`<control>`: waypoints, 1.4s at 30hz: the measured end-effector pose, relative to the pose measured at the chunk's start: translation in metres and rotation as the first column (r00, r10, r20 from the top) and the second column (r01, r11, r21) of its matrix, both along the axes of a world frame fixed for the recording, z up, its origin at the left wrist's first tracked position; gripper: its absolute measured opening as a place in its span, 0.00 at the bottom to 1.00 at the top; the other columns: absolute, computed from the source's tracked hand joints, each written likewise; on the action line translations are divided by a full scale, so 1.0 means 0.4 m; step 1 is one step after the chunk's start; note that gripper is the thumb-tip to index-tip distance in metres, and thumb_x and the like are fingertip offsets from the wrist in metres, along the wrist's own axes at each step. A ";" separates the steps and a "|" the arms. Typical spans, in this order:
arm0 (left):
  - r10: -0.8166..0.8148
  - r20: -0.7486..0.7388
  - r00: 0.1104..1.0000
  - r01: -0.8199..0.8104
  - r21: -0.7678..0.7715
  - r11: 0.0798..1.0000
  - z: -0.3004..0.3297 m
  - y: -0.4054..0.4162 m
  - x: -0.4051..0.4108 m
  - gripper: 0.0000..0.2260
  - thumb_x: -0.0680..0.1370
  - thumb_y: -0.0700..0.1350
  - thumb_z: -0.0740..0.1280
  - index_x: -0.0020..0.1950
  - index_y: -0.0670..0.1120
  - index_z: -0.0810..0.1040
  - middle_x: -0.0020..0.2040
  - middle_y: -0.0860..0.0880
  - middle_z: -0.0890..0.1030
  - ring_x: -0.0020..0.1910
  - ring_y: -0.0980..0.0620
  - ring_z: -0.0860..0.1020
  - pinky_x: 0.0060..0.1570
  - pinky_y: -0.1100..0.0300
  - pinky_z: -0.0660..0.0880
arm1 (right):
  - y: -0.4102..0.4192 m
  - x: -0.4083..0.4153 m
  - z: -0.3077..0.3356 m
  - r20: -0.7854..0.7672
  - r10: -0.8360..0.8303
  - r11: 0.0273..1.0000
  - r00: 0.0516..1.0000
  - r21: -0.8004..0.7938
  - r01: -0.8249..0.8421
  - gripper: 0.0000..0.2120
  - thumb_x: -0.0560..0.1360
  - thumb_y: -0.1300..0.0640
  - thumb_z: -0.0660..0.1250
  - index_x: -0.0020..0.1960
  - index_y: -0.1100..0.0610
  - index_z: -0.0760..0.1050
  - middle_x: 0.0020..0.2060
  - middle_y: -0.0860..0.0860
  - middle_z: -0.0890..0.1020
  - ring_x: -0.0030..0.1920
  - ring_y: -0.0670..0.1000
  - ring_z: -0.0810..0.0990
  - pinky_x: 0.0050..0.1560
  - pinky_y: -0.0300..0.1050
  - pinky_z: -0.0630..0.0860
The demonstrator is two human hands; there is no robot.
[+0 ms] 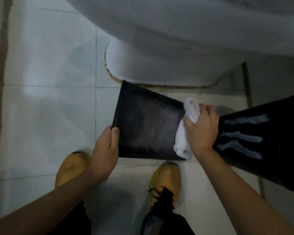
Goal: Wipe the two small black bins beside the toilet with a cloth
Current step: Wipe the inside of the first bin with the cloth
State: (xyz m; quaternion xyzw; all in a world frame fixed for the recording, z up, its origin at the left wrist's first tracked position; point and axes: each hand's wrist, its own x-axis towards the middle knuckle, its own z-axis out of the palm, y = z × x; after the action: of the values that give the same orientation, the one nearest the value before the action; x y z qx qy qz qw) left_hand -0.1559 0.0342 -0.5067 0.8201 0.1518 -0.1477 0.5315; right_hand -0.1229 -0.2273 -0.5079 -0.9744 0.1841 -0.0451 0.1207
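Both hands are being applied to one small black bin (146,122), which is being held tipped on its side on the tiled floor (46,65), just in front of the toilet base (153,65). The left hand (105,150) is being closed over the bin's wider end, thumb on top. The right hand (202,129) is being clenched around a white cloth (185,133), pressed against the narrower end. A second black bin (270,143), marked with pale streaks, is being left just to the right. Yellow shoes (166,180) are being shown below.
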 end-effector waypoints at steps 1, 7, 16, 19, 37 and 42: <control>0.008 -0.008 1.000 -0.008 -0.007 1.000 0.005 -0.002 0.001 0.16 0.85 0.47 0.54 0.41 0.42 0.70 0.36 0.42 0.74 0.35 0.50 0.73 0.36 0.54 0.70 | -0.004 0.019 0.008 -0.017 -0.120 0.993 0.993 0.011 0.121 0.20 0.70 0.51 0.71 0.57 0.62 0.77 0.54 0.62 0.77 0.52 0.65 0.76 0.54 0.56 0.74; 0.026 -0.026 0.999 -0.025 0.025 0.999 0.002 0.004 0.008 0.16 0.84 0.46 0.54 0.38 0.44 0.68 0.34 0.46 0.72 0.31 0.58 0.71 0.32 0.64 0.67 | 0.190 -0.169 0.034 0.035 0.505 0.861 0.863 -0.095 -0.500 0.21 0.64 0.53 0.69 0.56 0.55 0.77 0.54 0.56 0.77 0.47 0.57 0.73 0.45 0.49 0.74; 0.022 -0.085 0.996 -0.024 -0.027 0.999 0.017 -0.002 0.006 0.15 0.85 0.49 0.53 0.44 0.43 0.72 0.40 0.43 0.76 0.39 0.51 0.76 0.37 0.63 0.74 | 0.124 0.026 0.035 0.029 -0.057 0.998 0.998 -0.028 0.058 0.23 0.68 0.51 0.71 0.60 0.60 0.75 0.54 0.60 0.77 0.51 0.62 0.75 0.51 0.51 0.71; 0.028 -0.083 0.996 -0.028 -0.003 1.000 0.003 0.005 0.005 0.15 0.85 0.48 0.53 0.43 0.44 0.72 0.38 0.44 0.75 0.37 0.53 0.75 0.34 0.64 0.73 | 0.206 -0.091 0.037 0.041 0.445 0.894 0.894 -0.084 -0.441 0.23 0.67 0.50 0.68 0.60 0.56 0.74 0.54 0.56 0.77 0.50 0.57 0.74 0.48 0.48 0.73; 0.018 -0.049 0.999 -0.016 0.036 0.999 0.013 0.006 -0.001 0.15 0.85 0.48 0.54 0.45 0.41 0.73 0.40 0.41 0.76 0.41 0.44 0.77 0.42 0.45 0.76 | 0.221 0.049 0.022 0.033 0.391 0.920 0.920 0.009 -0.391 0.25 0.66 0.55 0.75 0.61 0.56 0.75 0.56 0.57 0.78 0.54 0.60 0.76 0.48 0.52 0.78; 0.022 -0.067 0.998 -0.020 0.032 0.999 0.029 -0.002 0.020 0.16 0.85 0.49 0.53 0.45 0.40 0.73 0.40 0.41 0.76 0.41 0.44 0.77 0.40 0.50 0.76 | 0.194 0.084 0.055 -0.001 0.120 0.991 0.993 -0.064 -0.119 0.23 0.70 0.50 0.71 0.62 0.57 0.76 0.57 0.57 0.77 0.54 0.59 0.75 0.51 0.50 0.73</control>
State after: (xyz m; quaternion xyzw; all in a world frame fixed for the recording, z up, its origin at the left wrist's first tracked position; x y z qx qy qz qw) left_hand -0.1478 0.0333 -0.4951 0.8214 0.1804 -0.1674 0.5146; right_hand -0.0892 -0.1495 -0.4857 -0.9870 0.1238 -0.0451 0.0923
